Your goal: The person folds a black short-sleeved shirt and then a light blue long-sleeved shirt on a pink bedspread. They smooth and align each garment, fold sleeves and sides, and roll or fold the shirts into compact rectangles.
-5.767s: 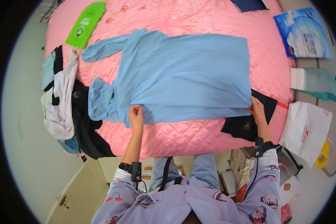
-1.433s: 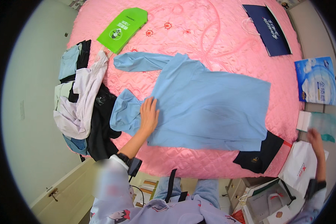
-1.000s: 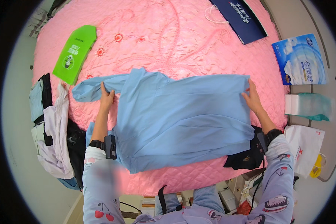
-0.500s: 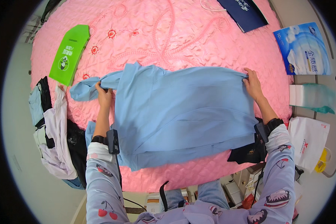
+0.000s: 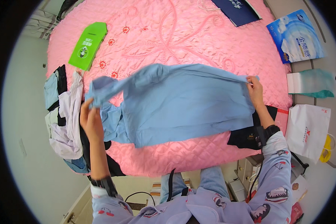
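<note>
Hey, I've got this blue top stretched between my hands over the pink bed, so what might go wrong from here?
Your left hand, at the sleeve, is close beside the pile of clothes, so it might brush or drag those pieces. Your right hand pinches only the far corner of the blue top, so that edge could slip. The top's near right part overlaps the black garment, which may shift or get caught up with it.

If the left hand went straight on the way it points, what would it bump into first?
Past the blue sleeve it touches, the left hand would probably reach the green bag, unless it grazes the pale cloth first; its height is unclear.
</note>
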`<action>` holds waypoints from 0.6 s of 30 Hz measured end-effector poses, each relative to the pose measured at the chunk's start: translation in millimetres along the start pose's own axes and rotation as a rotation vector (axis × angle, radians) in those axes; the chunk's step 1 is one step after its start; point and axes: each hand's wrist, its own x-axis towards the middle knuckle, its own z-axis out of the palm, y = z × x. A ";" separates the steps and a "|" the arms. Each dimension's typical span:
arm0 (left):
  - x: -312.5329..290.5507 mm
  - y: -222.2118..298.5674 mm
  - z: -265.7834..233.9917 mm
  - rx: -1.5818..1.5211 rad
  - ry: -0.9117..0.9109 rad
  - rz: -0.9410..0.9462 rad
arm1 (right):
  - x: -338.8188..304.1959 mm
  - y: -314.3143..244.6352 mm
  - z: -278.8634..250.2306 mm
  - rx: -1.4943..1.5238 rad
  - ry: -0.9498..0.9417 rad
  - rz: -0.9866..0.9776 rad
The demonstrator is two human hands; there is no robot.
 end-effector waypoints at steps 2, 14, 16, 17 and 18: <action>-60.0 31.3 -11.6 0.050 -0.057 -0.026 | -27.4 8.4 -0.1 0.006 0.020 0.011; -180.0 -0.6 -1.1 0.014 -0.092 -0.320 | -80.7 31.5 14.1 -0.031 -0.051 0.062; -186.2 11.5 0.4 0.048 -0.130 -0.252 | -83.0 31.7 11.0 0.031 -0.012 -0.003; -190.9 15.2 1.7 0.076 -0.131 -0.219 | -85.2 33.6 11.1 -0.035 -0.058 0.037; -199.1 18.2 3.2 0.079 -0.167 -0.243 | -88.2 37.0 10.8 -0.062 -0.097 0.018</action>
